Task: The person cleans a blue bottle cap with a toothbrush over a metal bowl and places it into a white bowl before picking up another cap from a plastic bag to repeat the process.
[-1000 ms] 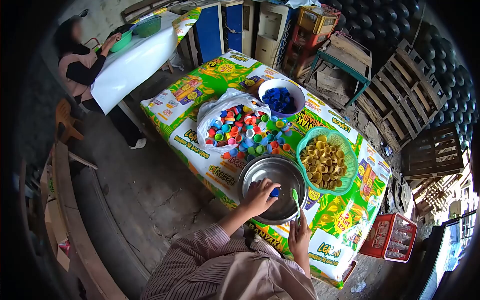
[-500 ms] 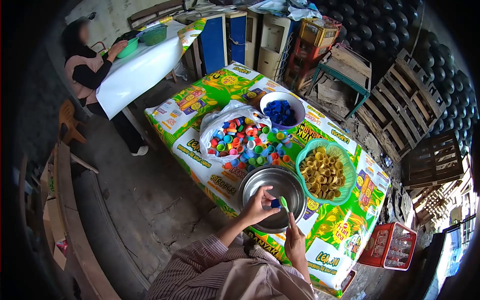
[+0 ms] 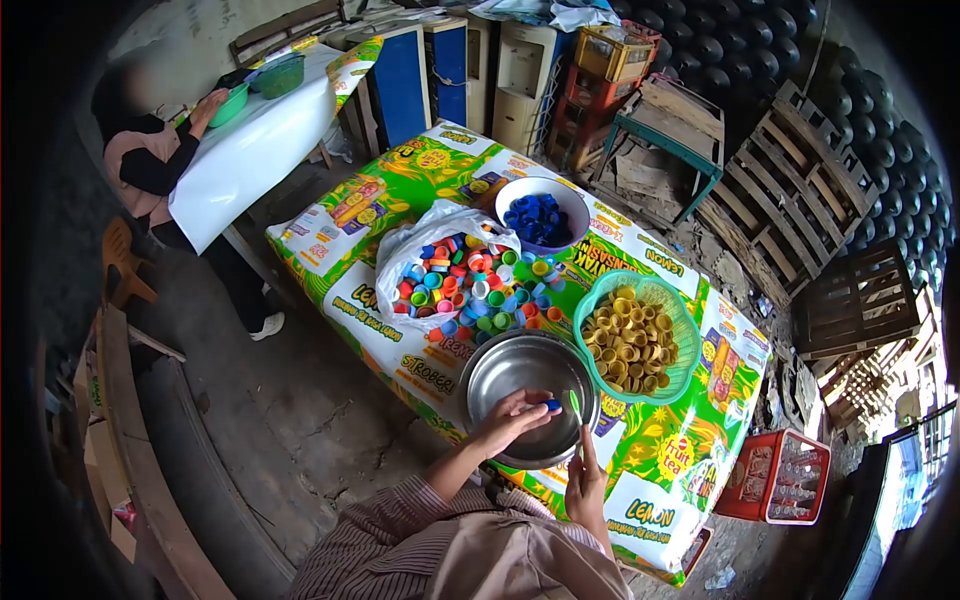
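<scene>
Over the near side of a steel bowl (image 3: 483, 375), my left hand (image 3: 508, 424) pinches a blue cap (image 3: 553, 405). My right hand (image 3: 587, 480) is closed on a thin tool with a green tip (image 3: 574, 402), held upright just right of the cap, a small gap between them. Right of the steel bowl, a mint-green basket (image 3: 688, 343) holds many yellow caps (image 3: 632, 345). Behind it are a white plastic bag (image 3: 398, 262) with mixed coloured caps (image 3: 470, 275) and a white bowl (image 3: 578, 208) with blue caps (image 3: 538, 218).
A patterned cloth covers the table (image 3: 430, 375). At the upper left, a co-worker (image 3: 150, 160) stands with hands at a green bowl (image 3: 230, 105) on another table (image 3: 250, 160). A red crate of bottles (image 3: 775, 478) stands right of my table; wooden pallets (image 3: 800, 195) lean behind.
My left hand has turned and drawn the blue cap slightly away from the green tip. The whole view has shifted a little. The co-worker's hand has moved at the green bowl.
</scene>
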A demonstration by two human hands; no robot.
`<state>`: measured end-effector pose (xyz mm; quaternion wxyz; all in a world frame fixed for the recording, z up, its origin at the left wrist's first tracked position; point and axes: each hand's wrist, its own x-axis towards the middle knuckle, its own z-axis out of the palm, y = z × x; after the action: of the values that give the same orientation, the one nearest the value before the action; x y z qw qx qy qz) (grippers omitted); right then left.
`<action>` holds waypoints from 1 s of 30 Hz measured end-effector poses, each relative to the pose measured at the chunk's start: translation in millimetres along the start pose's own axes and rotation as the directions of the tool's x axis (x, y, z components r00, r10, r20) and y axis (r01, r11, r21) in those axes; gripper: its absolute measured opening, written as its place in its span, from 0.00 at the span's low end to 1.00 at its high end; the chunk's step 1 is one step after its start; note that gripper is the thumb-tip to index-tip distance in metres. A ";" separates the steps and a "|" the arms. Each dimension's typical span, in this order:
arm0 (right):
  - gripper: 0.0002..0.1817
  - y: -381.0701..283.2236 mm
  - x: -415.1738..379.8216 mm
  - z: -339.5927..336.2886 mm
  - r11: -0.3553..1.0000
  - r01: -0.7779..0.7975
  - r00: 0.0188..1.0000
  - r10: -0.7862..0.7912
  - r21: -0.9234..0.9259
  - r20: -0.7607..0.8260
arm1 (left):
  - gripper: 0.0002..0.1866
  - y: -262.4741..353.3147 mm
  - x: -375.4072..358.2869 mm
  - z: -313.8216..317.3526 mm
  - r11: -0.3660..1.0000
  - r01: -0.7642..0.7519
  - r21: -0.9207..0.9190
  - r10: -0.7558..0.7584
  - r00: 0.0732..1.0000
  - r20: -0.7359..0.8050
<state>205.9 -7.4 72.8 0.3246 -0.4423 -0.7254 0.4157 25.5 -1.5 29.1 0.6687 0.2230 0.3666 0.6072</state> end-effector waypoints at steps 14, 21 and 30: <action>0.31 2.8 -2.7 7.2 0.993 0.021 1.000 -0.023 -0.117 -0.014 | 0.13 0.7 -0.1 -3.3 0.867 0.152 -0.475 -0.158 0.987 0.027; 0.28 19.9 -6.5 2.8 0.963 0.102 0.994 -0.092 -0.249 0.052 | 0.15 -10.0 1.9 -7.3 0.990 0.073 0.123 -0.052 0.985 -0.164; 0.28 16.1 -0.1 -4.1 0.982 0.089 0.991 -0.071 -0.165 0.115 | 0.14 -19.4 11.0 -11.4 0.994 0.078 0.072 -0.065 0.983 -0.172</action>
<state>215.3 -1.9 60.3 0.2623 -0.4156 -0.7919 0.3624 29.3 4.4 5.1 0.6473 0.1833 0.4535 0.5846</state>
